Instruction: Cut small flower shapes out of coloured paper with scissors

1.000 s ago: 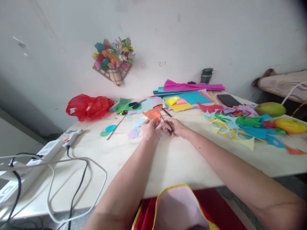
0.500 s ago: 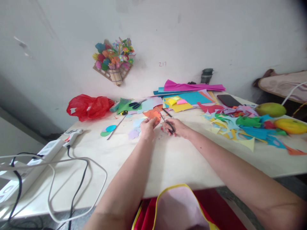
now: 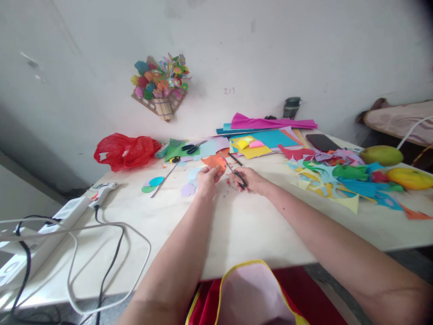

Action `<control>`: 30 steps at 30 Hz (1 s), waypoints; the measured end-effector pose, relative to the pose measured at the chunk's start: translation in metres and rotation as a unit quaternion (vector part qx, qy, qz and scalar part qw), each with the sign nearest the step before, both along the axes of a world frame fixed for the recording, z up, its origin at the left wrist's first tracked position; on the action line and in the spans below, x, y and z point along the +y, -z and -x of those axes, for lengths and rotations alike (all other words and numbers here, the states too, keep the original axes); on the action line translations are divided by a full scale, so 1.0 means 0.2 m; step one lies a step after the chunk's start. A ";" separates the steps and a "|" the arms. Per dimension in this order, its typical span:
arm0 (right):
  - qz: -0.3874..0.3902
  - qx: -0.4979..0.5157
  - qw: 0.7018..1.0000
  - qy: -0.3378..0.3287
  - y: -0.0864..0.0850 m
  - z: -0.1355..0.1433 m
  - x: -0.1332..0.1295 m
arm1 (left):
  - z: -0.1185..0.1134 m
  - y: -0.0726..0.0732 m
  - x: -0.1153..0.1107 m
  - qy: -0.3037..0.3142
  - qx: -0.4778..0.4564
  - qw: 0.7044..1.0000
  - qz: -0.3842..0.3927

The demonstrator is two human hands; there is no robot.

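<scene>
Closest to me is the yellow-edged pocket point(image 3: 253, 293) of my red clothing, below the front edge of the pale tabletop point(image 3: 257, 234). To my left, a white cable point(image 3: 147, 243) loops beside a white power strip point(image 3: 67, 216).

Further in, my two hands are close together. My left hand point(image 3: 207, 181) pinches a piece of orange paper point(image 3: 216, 161) between thumb and fingers, while my right hand point(image 3: 250, 179) is closed around the handles of black-handled scissors point(image 3: 241, 180). Their blades point away from me along the right side of the paper; I cannot tell whether they touch it.

Just left of my left hand lies a lilac flower cutout point(image 3: 188, 189), and beyond that a blue disc point(image 3: 156, 181) overlapping a green disc point(image 3: 148, 189). A dark pen point(image 3: 236, 159) lies past my right hand. Well to the right are mixed paper scraps point(image 3: 352, 174), with a yellow fruit point(image 3: 411, 178) beside them.

Farther back sit a red plastic bag point(image 3: 126, 151), a second pair of scissors point(image 3: 191, 148) on coloured sheets and a phone point(image 3: 322, 142). A magenta roll point(image 3: 274, 121) lies near the wall point(image 3: 101, 45), where a bouquet of colourful flowers point(image 3: 160, 79) hangs
</scene>
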State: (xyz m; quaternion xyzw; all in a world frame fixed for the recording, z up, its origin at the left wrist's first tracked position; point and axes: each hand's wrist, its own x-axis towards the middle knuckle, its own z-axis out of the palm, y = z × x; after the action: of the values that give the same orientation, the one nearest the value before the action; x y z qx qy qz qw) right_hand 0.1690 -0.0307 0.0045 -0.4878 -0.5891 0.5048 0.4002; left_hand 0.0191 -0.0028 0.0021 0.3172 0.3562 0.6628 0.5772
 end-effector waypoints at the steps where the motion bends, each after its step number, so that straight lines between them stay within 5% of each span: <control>1: 0.000 -0.001 1.000 0.000 0.00 0.00 0.00 | 0.00 0.00 0.00 0.003 0.002 1.000 -0.002; 30: -0.024 -0.039 0.997 -0.066 -0.01 -0.08 0.02 | 0.10 0.00 0.02 0.069 0.024 0.997 -0.023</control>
State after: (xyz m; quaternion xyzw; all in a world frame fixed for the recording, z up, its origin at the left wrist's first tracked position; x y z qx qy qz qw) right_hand 0.1842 -0.0269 0.0071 -0.4572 -0.6472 0.4963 0.3548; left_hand -0.0018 0.0020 0.0013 0.3698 0.3319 0.6216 0.6056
